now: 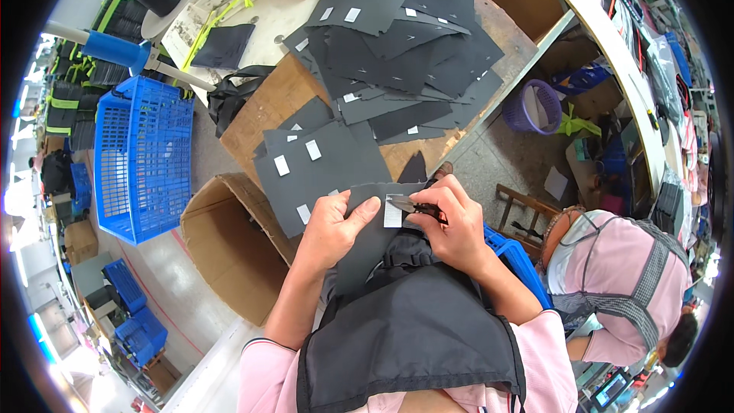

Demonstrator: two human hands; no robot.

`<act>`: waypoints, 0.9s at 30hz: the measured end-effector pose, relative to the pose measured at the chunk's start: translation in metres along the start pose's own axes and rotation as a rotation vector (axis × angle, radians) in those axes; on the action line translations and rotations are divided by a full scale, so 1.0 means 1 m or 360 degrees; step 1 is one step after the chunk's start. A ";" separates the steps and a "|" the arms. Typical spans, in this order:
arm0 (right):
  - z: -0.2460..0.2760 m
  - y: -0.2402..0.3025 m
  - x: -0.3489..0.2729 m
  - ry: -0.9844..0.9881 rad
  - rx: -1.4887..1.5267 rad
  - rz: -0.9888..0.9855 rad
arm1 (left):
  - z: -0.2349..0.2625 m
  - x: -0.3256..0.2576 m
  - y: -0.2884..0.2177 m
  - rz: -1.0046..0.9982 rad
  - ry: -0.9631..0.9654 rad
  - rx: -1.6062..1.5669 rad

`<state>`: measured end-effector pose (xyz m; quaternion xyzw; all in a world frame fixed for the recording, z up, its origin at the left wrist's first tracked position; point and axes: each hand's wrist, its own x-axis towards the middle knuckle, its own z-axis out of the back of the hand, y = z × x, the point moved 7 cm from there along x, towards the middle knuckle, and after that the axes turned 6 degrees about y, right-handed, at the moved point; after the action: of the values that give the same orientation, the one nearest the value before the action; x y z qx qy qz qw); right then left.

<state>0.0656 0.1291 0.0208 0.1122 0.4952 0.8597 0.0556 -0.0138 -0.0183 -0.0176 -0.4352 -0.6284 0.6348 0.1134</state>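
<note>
My left hand (335,228) grips a dark grey fabric panel (361,243) near its upper edge, thumb on top. The panel hangs in front of my black apron (409,329). A white rectangular patch (392,218) sits on it, close to my right hand. Thread snips (419,207) are in my right hand (453,222), their blades lying at the patch's upper part. Just beyond my left hand, another dark panel (344,154) with white patches rests on the table. Farther away lies a loose pile of similar panels (397,53), many with white patches.
An open cardboard box (229,256) stands left of my left arm, with a blue plastic crate (145,157) beyond it. On the right are a purple basket (533,105), a wooden stool (520,214) and a seated co-worker (623,275). The brown tabletop (267,111) bears the panels.
</note>
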 end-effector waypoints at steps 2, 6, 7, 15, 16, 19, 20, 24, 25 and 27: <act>0.001 0.007 -0.001 -0.0022 -0.0251 0.0235 | 0.000 -0.001 0.004 0.0094 0.0029 0.0066; 0.004 0.004 -0.004 0.0215 -0.0078 0.0123 | -0.004 0.000 0.001 0.0127 -0.0057 -0.0118; 0.006 0.004 -0.008 0.0193 0.0011 0.0112 | -0.003 0.002 0.001 0.0096 -0.0049 -0.0069; 0.004 0.009 -0.006 -0.0018 -0.0381 0.0265 | 0.000 0.005 0.004 0.0019 0.0047 0.0051; 0.007 0.010 -0.010 -0.0073 -0.0326 0.0286 | -0.002 0.003 0.005 0.0059 0.0031 0.0006; 0.008 0.016 -0.010 -0.0159 -0.0276 0.0215 | -0.005 0.001 -0.001 0.0068 0.0016 -0.0023; 0.004 0.018 -0.005 -0.0086 -0.0365 0.0235 | -0.006 0.001 -0.004 0.0038 0.0017 -0.0007; 0.001 -0.004 0.002 -0.0221 -0.0163 0.0058 | -0.003 0.002 0.001 0.0051 -0.0011 0.0003; 0.002 -0.002 0.002 -0.0220 -0.0162 0.0060 | -0.004 0.001 -0.002 0.0064 -0.0055 -0.0076; 0.015 0.006 -0.007 -0.0407 -0.0176 0.0128 | -0.002 0.000 -0.002 0.0074 -0.0106 -0.0153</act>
<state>0.0766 0.1375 0.0324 0.2373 0.4311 0.8659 0.0900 -0.0136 -0.0168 -0.0156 -0.4334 -0.6513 0.6204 0.0565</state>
